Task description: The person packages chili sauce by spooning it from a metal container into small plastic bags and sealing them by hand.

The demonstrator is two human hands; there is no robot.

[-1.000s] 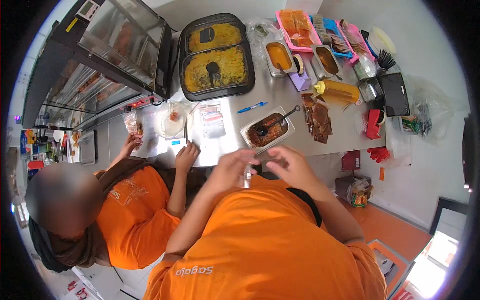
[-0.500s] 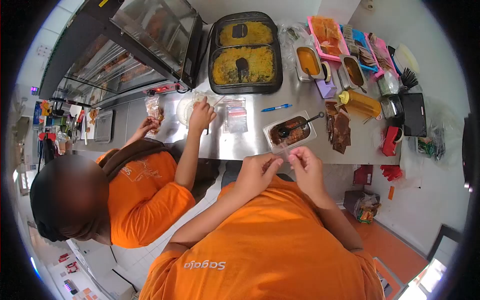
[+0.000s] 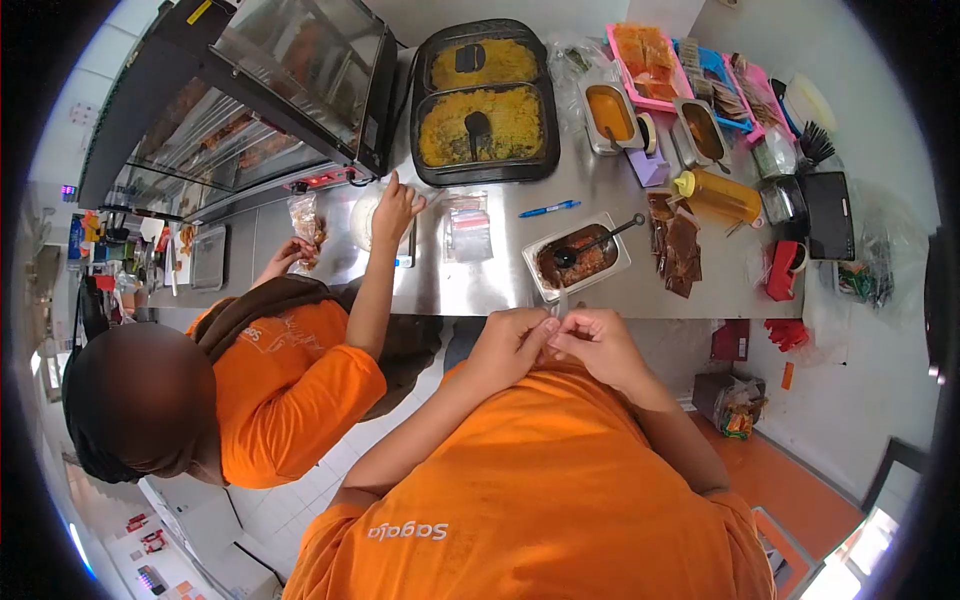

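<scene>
Close in front of my body, my left hand (image 3: 512, 346) and my right hand (image 3: 598, 342) meet with fingertips pinched together. Between them is a small clear plastic bag (image 3: 562, 303), its thin end poking up past the fingers; the rest is hidden by my hands. Just beyond stands a metal container (image 3: 537, 284) of reddish-brown sambal (image 3: 592, 263), with a black spoon (image 3: 606, 236) resting in it and its handle pointing right.
A co-worker (image 3: 275, 400) at left holds a filled clear bag (image 3: 308, 222) near a white bowl (image 3: 366, 225). Behind are a black tray of yellow food (image 3: 487, 180), sauce tubs (image 3: 611, 118), a yellow squeeze bottle (image 3: 722, 196), brown sachets (image 3: 682, 250) and a blue pen (image 3: 549, 209).
My hands have drawn closer together and slightly down around the clear bag, so less of it shows. The co-worker's raised hand has moved up a little. The whole view has shifted slightly.
</scene>
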